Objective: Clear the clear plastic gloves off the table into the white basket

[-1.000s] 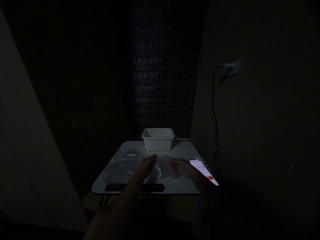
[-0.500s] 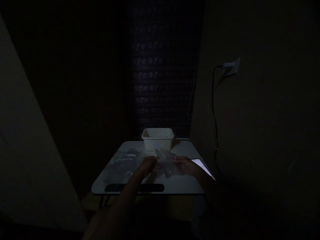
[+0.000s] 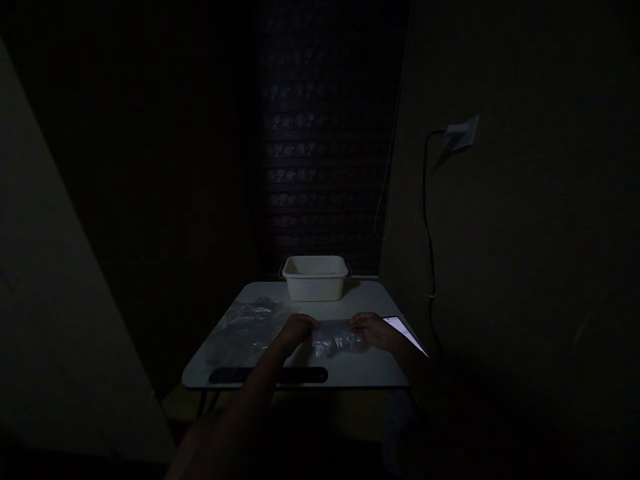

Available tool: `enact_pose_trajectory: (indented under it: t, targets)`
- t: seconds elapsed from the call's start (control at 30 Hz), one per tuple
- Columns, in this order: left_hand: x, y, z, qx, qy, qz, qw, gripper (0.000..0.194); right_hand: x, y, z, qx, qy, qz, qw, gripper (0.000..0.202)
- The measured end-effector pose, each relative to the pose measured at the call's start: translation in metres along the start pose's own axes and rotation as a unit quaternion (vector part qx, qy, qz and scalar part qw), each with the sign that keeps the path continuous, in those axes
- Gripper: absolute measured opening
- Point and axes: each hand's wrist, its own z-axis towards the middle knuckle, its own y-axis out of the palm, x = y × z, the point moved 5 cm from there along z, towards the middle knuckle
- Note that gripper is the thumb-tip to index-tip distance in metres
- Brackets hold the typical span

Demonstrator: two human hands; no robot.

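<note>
We hold the clear plastic bag (image 3: 337, 338) between both hands, above the bench (image 3: 355, 375) near its front edge. Our left hand (image 3: 299, 328) is clamped on the bag's left end; our right hand (image 3: 371, 329) grips its right end. The white tub (image 3: 315, 288) stands at the bench's rear edge.

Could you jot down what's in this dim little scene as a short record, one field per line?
Light: very dim
Left hand: holds one side of the clear plastic
Right hand: holds the other side
Held item: clear plastic, crinkled, contents not discernible
On the table, left side: more clear plastic, lying loosely
Far end: white tub, upright; inside too dark to tell
Right edge: lit phone, partly hidden by the right arm
Right wall: outlet with a dark cable
</note>
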Motion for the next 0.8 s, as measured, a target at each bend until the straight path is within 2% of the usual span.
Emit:
enact_pose_trajectory:
  t: [0.13,0.23,0.37,0.4,0.47,0.53,0.57,0.67,0.73,0.8]
  targets:
    - [-0.007,0.002,0.002,0.016,0.028,0.142,0.989,0.02,0.015,-0.016,0.003,0.036,0.019,-0.019,0.999,0.021]
    - [-0.013,0.002,0.007,0.019,0.033,0.199,0.979,0.021,0.022,-0.034,0.006,0.108,0.001,-0.126,0.986,0.023]
    - [-0.018,0.0,0.009,0.015,0.052,0.3,0.952,0.017,0.018,-0.04,0.01,0.174,-0.042,-0.393,0.902,0.029]
    - [-0.019,0.002,0.007,0.005,0.059,0.325,0.944,0.018,0.016,-0.038,0.01,0.18,-0.046,-0.427,0.885,0.029]
    - [-0.022,0.008,0.001,-0.026,0.073,0.368,0.927,0.024,0.014,-0.032,0.009,0.182,-0.051,-0.451,0.872,0.028]
    - [-0.025,0.016,-0.006,-0.056,0.097,0.443,0.89,0.03,0.011,-0.023,0.006,0.178,-0.061,-0.493,0.849,0.03]
    - [-0.026,0.021,-0.01,-0.068,0.113,0.491,0.861,0.033,0.009,-0.017,0.003,0.173,-0.067,-0.517,0.836,0.031]
    - [-0.029,0.034,-0.019,-0.091,0.163,0.62,0.762,0.039,0.007,0.011,-0.005,0.128,-0.117,-0.667,0.724,0.035]
    - [-0.031,0.038,-0.024,-0.089,0.172,0.657,0.728,0.04,0.01,0.033,-0.009,0.082,-0.158,-0.712,0.679,0.036]
    - [-0.034,0.04,-0.027,-0.077,0.163,0.673,0.717,0.04,0.017,0.054,-0.011,0.034,-0.202,-0.731,0.651,0.039]
